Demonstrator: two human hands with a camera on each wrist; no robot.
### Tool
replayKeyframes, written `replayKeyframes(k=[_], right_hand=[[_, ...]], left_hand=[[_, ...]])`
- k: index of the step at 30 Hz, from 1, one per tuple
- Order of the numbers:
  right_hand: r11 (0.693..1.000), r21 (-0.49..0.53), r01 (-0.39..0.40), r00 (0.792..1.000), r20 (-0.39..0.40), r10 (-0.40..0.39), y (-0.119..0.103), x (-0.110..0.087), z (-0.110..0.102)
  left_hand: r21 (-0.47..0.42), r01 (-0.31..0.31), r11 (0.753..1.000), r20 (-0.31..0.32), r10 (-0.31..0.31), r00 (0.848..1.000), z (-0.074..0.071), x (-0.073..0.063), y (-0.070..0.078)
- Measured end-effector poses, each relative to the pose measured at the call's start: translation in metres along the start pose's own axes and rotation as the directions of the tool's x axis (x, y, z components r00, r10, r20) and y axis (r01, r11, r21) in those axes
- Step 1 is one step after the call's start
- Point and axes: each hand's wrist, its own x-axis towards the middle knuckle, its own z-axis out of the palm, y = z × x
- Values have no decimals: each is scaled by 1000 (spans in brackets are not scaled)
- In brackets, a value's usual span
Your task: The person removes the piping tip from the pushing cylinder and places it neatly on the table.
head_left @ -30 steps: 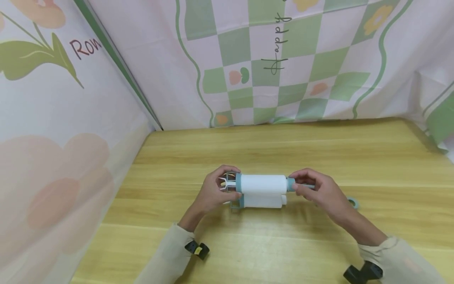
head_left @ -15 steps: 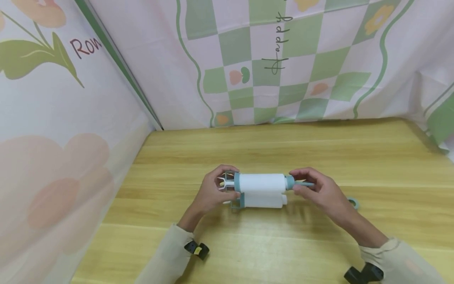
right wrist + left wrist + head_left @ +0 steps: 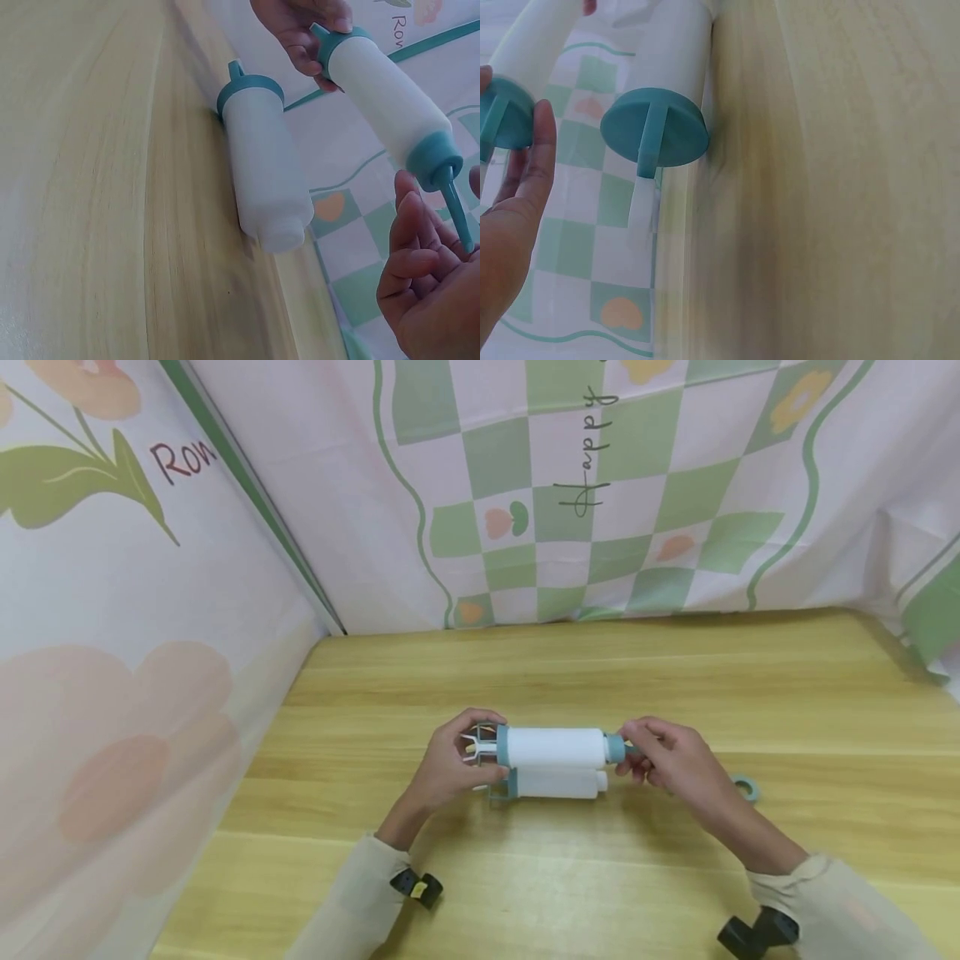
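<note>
A white squeeze bottle (image 3: 555,747) is held level just over the table, a teal collar (image 3: 337,49) at its left end and a teal nozzle cap (image 3: 435,157) at its right. My left hand (image 3: 446,760) grips the collar end, thumb below and fingers above. Around the nozzle cap, my right hand (image 3: 671,760) lies with fingers loosely bent. In the right wrist view the thumb stands off the slim spout, and a fingertip is right at the cap's edge. A second white bottle (image 3: 262,157) lies just in front, its neck bare and a teal collar on its other end.
On the wooden table (image 3: 570,877) a small teal ring (image 3: 746,788) lies to the right of my right hand. A printed curtain (image 3: 570,552) hangs along the back edge, and another patterned sheet (image 3: 150,593) covers the left side.
My right hand has turned at the nozzle cap: its thumb has come up across the spout, which showed plainly half a second ago. My left hand and both bottles have barely moved.
</note>
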Motion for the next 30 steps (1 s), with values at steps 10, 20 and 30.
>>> replayKeyframes(k=[10,20,30], right_hand=[[997,51,53,998,31,-55,2,1,3],[990,-18,142,989,32,-141,4,-2,2],[982,27,188,981,37,-189,6,-2,2]], left_hand=[[12,12,1000,-2,-12,1000,0,0,1],[55,21,998,-6,-20,1000,-3,0,3],[120,42,992,-30,-38,999,-6,0,5]])
